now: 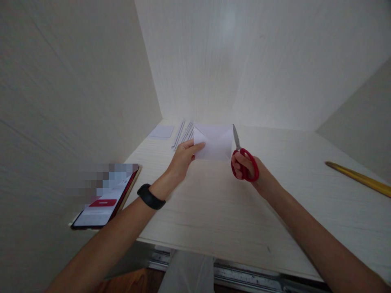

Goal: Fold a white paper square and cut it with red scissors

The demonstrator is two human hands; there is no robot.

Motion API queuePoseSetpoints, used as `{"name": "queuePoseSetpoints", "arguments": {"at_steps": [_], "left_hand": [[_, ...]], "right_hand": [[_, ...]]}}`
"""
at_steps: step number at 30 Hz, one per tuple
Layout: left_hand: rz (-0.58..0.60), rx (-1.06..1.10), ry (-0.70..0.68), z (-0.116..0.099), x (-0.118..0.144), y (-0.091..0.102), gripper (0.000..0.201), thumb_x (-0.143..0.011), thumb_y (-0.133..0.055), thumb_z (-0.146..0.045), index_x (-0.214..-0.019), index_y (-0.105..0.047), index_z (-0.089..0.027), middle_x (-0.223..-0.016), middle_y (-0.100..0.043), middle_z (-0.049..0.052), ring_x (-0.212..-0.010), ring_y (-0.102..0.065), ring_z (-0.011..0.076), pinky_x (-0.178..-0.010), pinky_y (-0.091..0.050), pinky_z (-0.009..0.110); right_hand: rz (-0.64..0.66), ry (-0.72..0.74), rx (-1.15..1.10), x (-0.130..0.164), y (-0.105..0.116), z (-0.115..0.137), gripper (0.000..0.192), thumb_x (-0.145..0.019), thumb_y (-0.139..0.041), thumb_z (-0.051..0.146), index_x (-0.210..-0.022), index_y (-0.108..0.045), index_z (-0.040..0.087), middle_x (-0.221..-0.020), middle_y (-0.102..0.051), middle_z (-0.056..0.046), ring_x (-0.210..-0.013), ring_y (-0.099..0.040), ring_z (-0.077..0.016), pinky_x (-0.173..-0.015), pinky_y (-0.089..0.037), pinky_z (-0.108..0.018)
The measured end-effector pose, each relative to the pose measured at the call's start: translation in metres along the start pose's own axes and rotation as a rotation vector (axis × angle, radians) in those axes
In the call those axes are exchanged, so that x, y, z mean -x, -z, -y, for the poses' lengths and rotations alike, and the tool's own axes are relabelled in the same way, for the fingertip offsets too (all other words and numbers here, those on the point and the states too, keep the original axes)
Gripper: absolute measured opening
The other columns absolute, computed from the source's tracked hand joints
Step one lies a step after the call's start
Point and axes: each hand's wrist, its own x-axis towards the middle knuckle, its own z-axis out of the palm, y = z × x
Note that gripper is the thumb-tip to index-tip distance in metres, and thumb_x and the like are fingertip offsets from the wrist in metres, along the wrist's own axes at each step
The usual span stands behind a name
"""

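Note:
My left hand (184,156), with a black band on its wrist, pinches the left edge of a folded white paper (216,142) between thumb and fingers. The paper is held up above the tabletop, and crease lines show on it. In my right hand (244,165) is a pair of scissors (245,162) with red handles; my fingers are in the loops. Their blades point up and away from me, close along the paper's right edge. They look closed, and I cannot tell whether they touch the paper.
Behind my left hand lie several folded paper strips (183,134) and a flat white sheet (162,131). A phone (105,203) rests at the table's left edge. A yellow, blade-shaped object (357,178) lies at the right. White walls (195,61) enclose the white table (207,215).

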Motion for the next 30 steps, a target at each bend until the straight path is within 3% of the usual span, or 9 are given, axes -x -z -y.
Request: {"name": "queuePoseSetpoints", "arguments": {"at_steps": [4, 8, 17, 21, 26, 30], "left_hand": [[0.109, -0.015, 0.083, 0.007, 0.001, -0.002, 0.016, -0.070, -0.075, -0.029, -0.080, -0.073, -0.016, -0.083, -0.072, 0.006, -0.073, -0.065, 0.0156, -0.072, -0.050, 0.028], [0.164, 0.008, 0.106, 0.008, 0.003, -0.004, 0.018, -0.068, -0.076, -0.026, -0.083, -0.073, -0.017, -0.085, -0.073, 0.006, -0.077, -0.066, 0.0156, -0.075, -0.050, 0.028], [0.053, 0.022, -0.024, 0.004, 0.002, -0.004, 0.025, -0.068, -0.075, -0.022, -0.092, -0.071, -0.016, -0.094, -0.072, 0.006, -0.080, -0.065, 0.0142, -0.074, -0.049, 0.025], [0.024, 0.021, -0.046, 0.004, 0.001, -0.003, 0.032, -0.067, -0.074, -0.021, -0.098, -0.069, -0.015, -0.101, -0.071, 0.007, -0.088, -0.064, 0.0162, -0.079, -0.048, 0.027], [0.008, -0.023, -0.054, 0.006, 0.001, -0.002, 0.038, -0.066, -0.073, -0.020, -0.104, -0.066, -0.016, -0.110, -0.069, 0.008, -0.095, -0.063, 0.0184, -0.081, -0.048, 0.028], [0.014, -0.063, -0.032, 0.011, 0.002, -0.003, 0.041, -0.066, -0.072, -0.020, -0.105, -0.066, -0.016, -0.108, -0.069, 0.008, -0.094, -0.063, 0.0183, -0.079, -0.047, 0.028]], "right_hand": [[-0.048, -0.010, -0.015, 0.000, 0.002, 0.002, 0.039, -0.071, -0.069, 0.052, -0.065, -0.049, 0.019, -0.054, -0.047, 0.004, -0.050, -0.042, -0.0086, -0.050, -0.036, -0.025], [-0.089, -0.080, -0.024, -0.001, 0.001, 0.003, 0.041, -0.063, -0.076, 0.048, -0.086, -0.059, 0.018, -0.063, -0.051, 0.003, -0.055, -0.046, -0.0097, -0.052, -0.040, -0.025], [-0.033, -0.033, -0.031, 0.000, -0.001, 0.001, 0.041, -0.071, -0.070, 0.053, -0.080, -0.060, 0.014, -0.051, -0.050, 0.003, -0.048, -0.044, -0.0089, -0.048, -0.032, -0.026], [-0.100, -0.049, -0.155, -0.007, 0.004, -0.004, 0.047, -0.065, -0.074, 0.055, -0.084, -0.064, 0.014, -0.055, -0.046, 0.004, -0.047, -0.041, -0.0073, -0.045, -0.031, -0.024], [-0.169, -0.081, -0.218, -0.010, 0.007, -0.005, 0.046, -0.056, -0.080, 0.054, -0.067, -0.056, 0.016, -0.060, -0.049, 0.003, -0.049, -0.044, -0.0073, -0.046, -0.035, -0.024], [-0.116, -0.083, -0.194, -0.005, 0.004, -0.001, 0.043, -0.059, -0.079, 0.051, -0.067, -0.055, 0.017, -0.057, -0.049, 0.003, -0.049, -0.045, -0.0075, -0.048, -0.035, -0.024]]}}
